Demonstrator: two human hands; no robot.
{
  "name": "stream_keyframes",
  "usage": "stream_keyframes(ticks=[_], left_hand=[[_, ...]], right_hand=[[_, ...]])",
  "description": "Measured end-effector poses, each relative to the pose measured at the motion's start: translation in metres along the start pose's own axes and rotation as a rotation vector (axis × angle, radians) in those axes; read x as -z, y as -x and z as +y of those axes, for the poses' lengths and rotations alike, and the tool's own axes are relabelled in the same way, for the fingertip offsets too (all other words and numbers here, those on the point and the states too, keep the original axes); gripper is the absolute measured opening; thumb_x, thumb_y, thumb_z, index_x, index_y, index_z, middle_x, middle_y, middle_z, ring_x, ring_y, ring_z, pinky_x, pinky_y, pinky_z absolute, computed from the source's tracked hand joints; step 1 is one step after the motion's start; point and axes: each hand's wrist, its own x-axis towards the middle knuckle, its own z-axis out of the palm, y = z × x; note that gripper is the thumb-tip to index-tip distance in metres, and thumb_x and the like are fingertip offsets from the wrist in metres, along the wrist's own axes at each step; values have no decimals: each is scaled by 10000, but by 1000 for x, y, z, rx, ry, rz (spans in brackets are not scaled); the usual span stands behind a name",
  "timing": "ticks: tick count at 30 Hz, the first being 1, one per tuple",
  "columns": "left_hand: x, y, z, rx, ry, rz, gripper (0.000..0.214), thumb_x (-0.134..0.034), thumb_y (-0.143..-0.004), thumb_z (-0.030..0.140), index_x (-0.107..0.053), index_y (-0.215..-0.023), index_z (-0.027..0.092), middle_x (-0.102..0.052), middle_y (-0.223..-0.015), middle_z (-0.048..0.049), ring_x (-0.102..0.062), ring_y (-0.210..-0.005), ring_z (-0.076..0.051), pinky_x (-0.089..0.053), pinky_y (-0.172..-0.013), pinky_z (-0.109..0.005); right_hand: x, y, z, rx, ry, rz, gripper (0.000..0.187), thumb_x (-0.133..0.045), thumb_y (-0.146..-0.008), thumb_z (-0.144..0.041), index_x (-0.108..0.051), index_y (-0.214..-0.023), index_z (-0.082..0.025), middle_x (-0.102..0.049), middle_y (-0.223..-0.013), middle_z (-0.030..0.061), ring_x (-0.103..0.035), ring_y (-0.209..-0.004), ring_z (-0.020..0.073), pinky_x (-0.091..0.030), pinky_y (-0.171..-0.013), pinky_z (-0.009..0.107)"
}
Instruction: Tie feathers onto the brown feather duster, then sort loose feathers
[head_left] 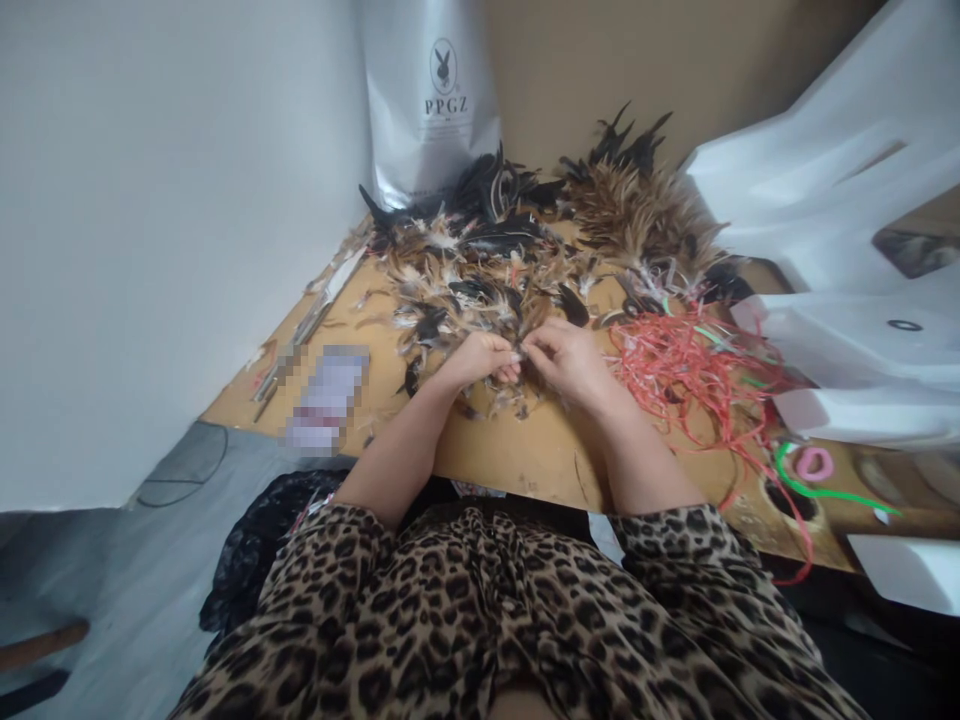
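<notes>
My left hand (486,360) is closed in a pinch just above the near side of a loose feather pile (480,275). Close beside it, my right hand (568,358) is also pinched, its fingertips meeting those of the left. Whatever the fingertips hold is too small to make out; brown and black feathers lie right behind and under them. The pile mixes brown, white and black plumes, with loose bits scattered on the wooden table (517,455).
A tangle of red strips (690,375) lies to the right, near a green strip (825,488) and a pink ring (814,463). Behind stand a brown feather bundle (637,215) and a silver bag (435,110). A blurred-out phone-shaped object (327,400) and thin rods (311,320) lie left.
</notes>
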Motion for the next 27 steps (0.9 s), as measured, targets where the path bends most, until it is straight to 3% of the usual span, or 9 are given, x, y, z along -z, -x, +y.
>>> stream_keyframes(ticks=[5, 8, 12, 16, 18, 20, 23, 27], left_hand=[[-1, 1, -2, 13, -107, -85, 157, -613, -723, 102, -589, -569, 86, -599, -468, -31, -566, -405, -96, -452, -427, -186], [-1, 2, -6, 9, -192, -175, 187, -582, -736, 96, -585, -550, 88, -574, -431, -24, -547, -380, -93, -434, -400, -179], [-6, 6, -6, -29, -241, -278, 180, -618, -736, 178, -602, -583, 85, -582, -446, -19, -528, -370, -75, -414, -392, -163], [-12, 14, 3, -106, -155, -341, 214, -643, -733, 272, -628, -624, 88, -597, -482, -23, -548, -412, -74, -428, -427, -166], [-13, 16, 8, -149, -85, -280, 242, -645, -733, 307, -631, -625, 91, -598, -487, -24, -548, -418, -73, -427, -433, -167], [-13, 15, 11, -182, 4, -143, 267, -650, -727, 339, -624, -616, 97, -590, -480, -18, -537, -408, -67, -414, -424, -164], [-11, 8, 7, -203, 146, 70, 281, -658, -716, 364, -611, -614, 106, -583, -481, -7, -517, -399, -53, -393, -414, -157], [-10, -3, -2, -189, 304, 250, 231, -673, -702, 325, -620, -673, 102, -621, -565, -18, -523, -430, -48, -387, -419, -157]], right_hand=[[4, 1, -17, 144, 219, -131, 358, -379, -909, -325, -652, -732, -175, -550, -727, 69, -473, -701, 166, -282, -600, 289], [6, 0, -15, 151, 164, -175, 341, -403, -899, -310, -649, -707, -173, -559, -734, 67, -482, -712, 163, -289, -604, 282], [10, -1, 6, 16, -193, -245, 191, -548, -802, -288, -646, -697, -161, -582, -716, 43, -513, -683, 140, -349, -631, 256], [10, 0, 32, -281, -720, -373, 223, -664, -687, -376, -663, -711, -155, -611, -639, 20, -525, -586, 130, -391, -582, 256], [5, 1, 39, -411, -868, -289, 271, -693, -643, -425, -662, -680, -158, -615, -612, 18, -533, -575, 142, -398, -568, 267], [-2, 0, 40, -466, -918, -172, 298, -702, -623, -458, -647, -633, -165, -611, -603, 13, -537, -585, 148, -399, -569, 271], [-15, -3, 33, -492, -946, -65, 313, -705, -627, -476, -631, -642, -173, -601, -613, -5, -508, -568, 119, -394, -574, 259], [-26, -5, 21, -470, -915, 97, 290, -684, -679, -442, -609, -668, -162, -607, -667, 3, -485, -579, 98, -391, -600, 251]])
